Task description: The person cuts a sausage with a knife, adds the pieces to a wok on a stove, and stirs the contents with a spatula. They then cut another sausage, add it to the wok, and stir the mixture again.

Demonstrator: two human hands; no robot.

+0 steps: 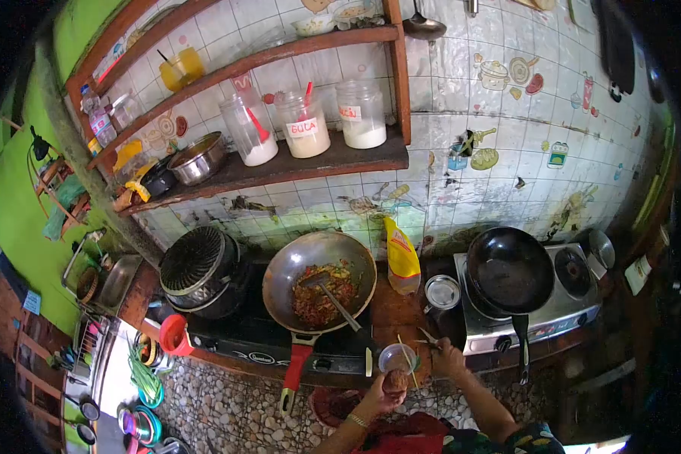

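My left hand (pixel 384 398) is closed around a small brown, rounded thing (pixel 396 380) at the front edge of the wooden counter. Just beyond it stands a clear plastic cup (pixel 393 356), with a thin pale yellow stick (pixel 408 354) beside it. My right hand (pixel 450 359) is to the right, its fingers closed on a thin metal utensil (pixel 428 337) whose kind is too small to tell. Left of both hands, a large wok (pixel 280 276) holds a chopped, browned food mix (pixel 321 303) with a spatula (pixel 333 299) resting in it.
A yellow bag (pixel 402 257) and a lidded metal can (pixel 442 292) stand behind my hands. At right, a black frying pan (pixel 510 271) sits on a steel stove (pixel 575 306). A dark pot (pixel 198 268) occupies the left burner. Labelled jars (pixel 303 132) line the shelf above.
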